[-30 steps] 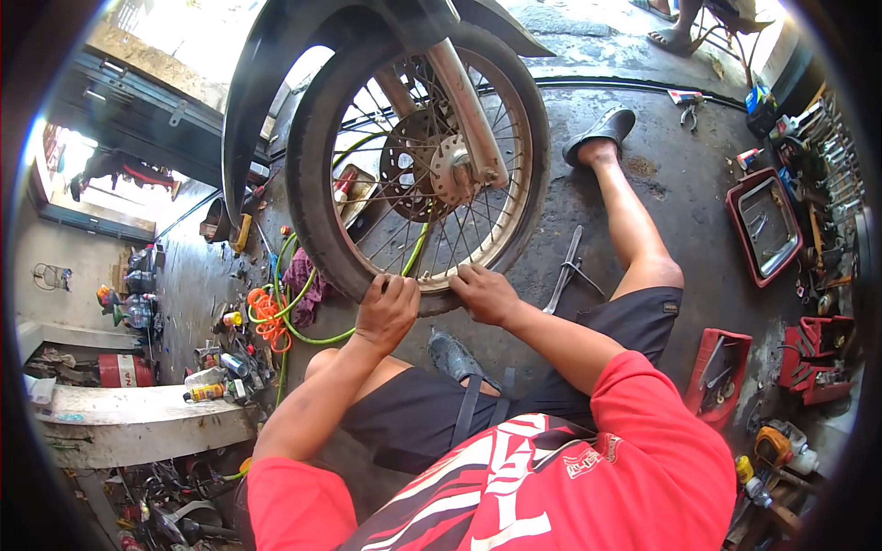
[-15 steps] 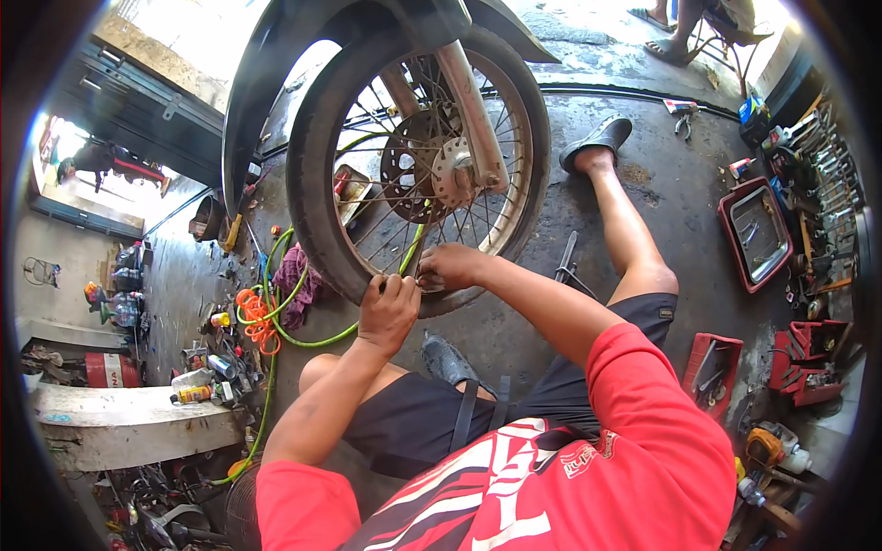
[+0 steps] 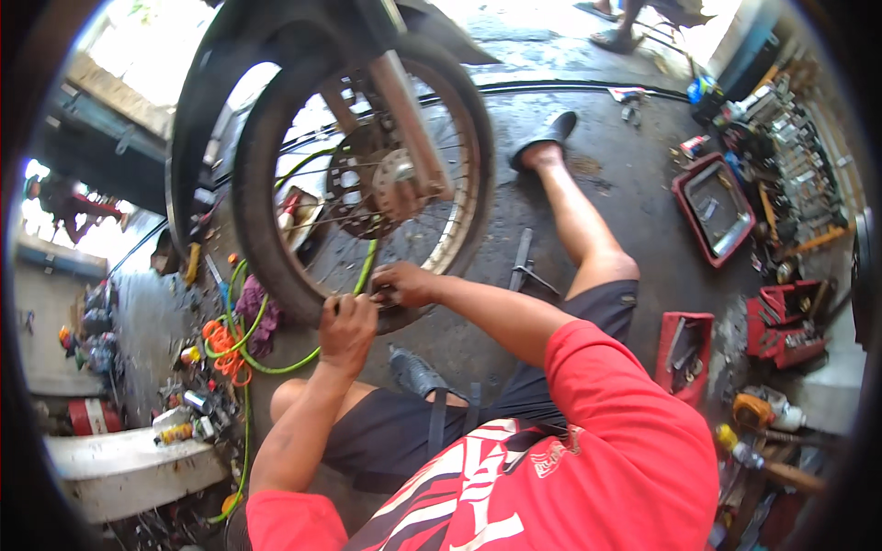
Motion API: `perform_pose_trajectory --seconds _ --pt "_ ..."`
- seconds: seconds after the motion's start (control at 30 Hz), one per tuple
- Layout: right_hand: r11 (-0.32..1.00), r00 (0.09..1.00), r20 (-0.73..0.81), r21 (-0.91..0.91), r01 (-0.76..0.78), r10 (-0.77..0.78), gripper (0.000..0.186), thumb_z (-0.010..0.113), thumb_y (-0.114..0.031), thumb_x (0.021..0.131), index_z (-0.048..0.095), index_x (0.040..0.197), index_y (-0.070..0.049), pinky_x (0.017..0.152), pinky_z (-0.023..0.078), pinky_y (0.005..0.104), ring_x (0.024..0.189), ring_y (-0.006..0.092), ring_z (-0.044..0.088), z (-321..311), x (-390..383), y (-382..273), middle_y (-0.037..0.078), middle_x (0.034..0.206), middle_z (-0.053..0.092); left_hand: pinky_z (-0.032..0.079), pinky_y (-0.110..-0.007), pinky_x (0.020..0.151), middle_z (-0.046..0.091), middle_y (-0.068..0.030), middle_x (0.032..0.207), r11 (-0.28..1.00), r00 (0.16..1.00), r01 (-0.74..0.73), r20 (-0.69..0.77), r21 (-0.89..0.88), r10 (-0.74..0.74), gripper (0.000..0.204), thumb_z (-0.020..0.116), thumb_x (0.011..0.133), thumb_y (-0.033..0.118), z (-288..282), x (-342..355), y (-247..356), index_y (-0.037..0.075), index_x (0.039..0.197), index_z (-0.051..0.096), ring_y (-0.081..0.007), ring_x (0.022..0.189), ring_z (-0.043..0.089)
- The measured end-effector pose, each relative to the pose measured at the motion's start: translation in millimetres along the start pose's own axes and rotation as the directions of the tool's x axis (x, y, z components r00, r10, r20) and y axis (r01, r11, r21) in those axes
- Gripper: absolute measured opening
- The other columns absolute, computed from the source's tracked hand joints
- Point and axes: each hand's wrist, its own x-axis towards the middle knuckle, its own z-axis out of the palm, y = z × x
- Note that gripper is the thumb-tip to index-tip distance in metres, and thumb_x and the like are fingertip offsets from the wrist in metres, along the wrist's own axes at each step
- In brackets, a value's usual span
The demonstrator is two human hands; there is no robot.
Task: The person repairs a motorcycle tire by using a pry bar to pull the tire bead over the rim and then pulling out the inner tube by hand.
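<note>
A motorcycle front wheel (image 3: 257,193) with a black tire, spokes, brake disc and a metal fork (image 3: 395,110) stands before me under a black fender (image 3: 207,64). My left hand (image 3: 347,326) is closed over the lower edge of the tire, fingers curled onto it near the rim. Just right of it, my right hand (image 3: 402,283) pinches at the bottom of the rim; whatever is between its fingers is hidden and blurred. Behind the wheel lie a tray (image 3: 301,237) and a green hose (image 3: 285,367).
An orange coiled hose (image 3: 225,358) and purple rag (image 3: 257,312) lie left. A wrench-like tool (image 3: 522,257), red-rimmed tray (image 3: 680,197) and red toolboxes (image 3: 669,363) are right, beside rows of tools. A person's feet (image 3: 614,39) show at the top.
My right hand has moved left along the rim, beside my left hand, and now pinches there. The wheel and surroundings appear shifted leftward in view as the camera moves.
</note>
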Motion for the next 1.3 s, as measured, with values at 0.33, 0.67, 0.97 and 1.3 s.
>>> perform_pose_trajectory --seconds 0.33,0.67,0.97,1.3 --pt "0.900 0.819 -0.490 -0.138 -0.413 0.301 0.021 0.072 -0.019 0.080 0.069 0.096 -0.005 0.092 0.049 0.0461 0.104 0.0391 0.061 11 -116 -75 0.018 0.103 0.066 0.034 -0.047 0.107 0.063 -0.0053 0.109 0.999 0.980 0.039 0.198 -0.020 -0.034 0.017 0.064 0.083 0.018 3 -12 10 0.013 0.100 0.067 -0.0252 0.113 0.055" --pt "0.798 0.442 -0.897 -0.276 -0.536 -0.013 0.055 0.068 -0.008 0.083 0.055 0.136 -0.011 0.104 0.043 0.0426 0.112 0.0338 0.060 -114 -253 -180 0.015 0.123 0.063 0.035 -0.047 0.099 0.061 -0.0101 0.105 0.774 0.995 -0.101 -0.081 -0.626 0.065 0.016 0.072 0.081 0.016 -59 37 23 0.004 0.089 0.065 -0.0314 0.107 0.055" --pt "0.514 -0.276 -0.956 0.288 -0.808 0.102 0.059 0.073 -0.008 0.078 0.052 0.133 -0.008 0.090 0.051 0.0383 0.099 0.0255 0.064 -62 -461 -204 0.012 0.107 0.064 0.039 -0.047 0.098 0.060 -0.0095 0.111 0.688 0.955 -0.110 -0.269 -0.718 -0.128 0.021 0.065 0.082 0.007 -104 67 29 0.006 0.103 0.067 -0.0318 0.110 0.054" --pt "0.304 -0.486 -0.871 0.484 -0.820 0.073 0.025 0.070 -0.016 0.082 0.067 0.107 -0.009 0.084 0.054 0.0409 0.094 0.0309 0.070 -143 -562 -167 0.014 0.098 0.072 0.037 -0.047 0.100 0.062 -0.0095 0.109 0.618 0.982 -0.186 -0.163 -0.764 0.094 0.037 0.073 0.074 0.007 -94 75 36 0.010 0.111 0.068 -0.0316 0.107 0.056"
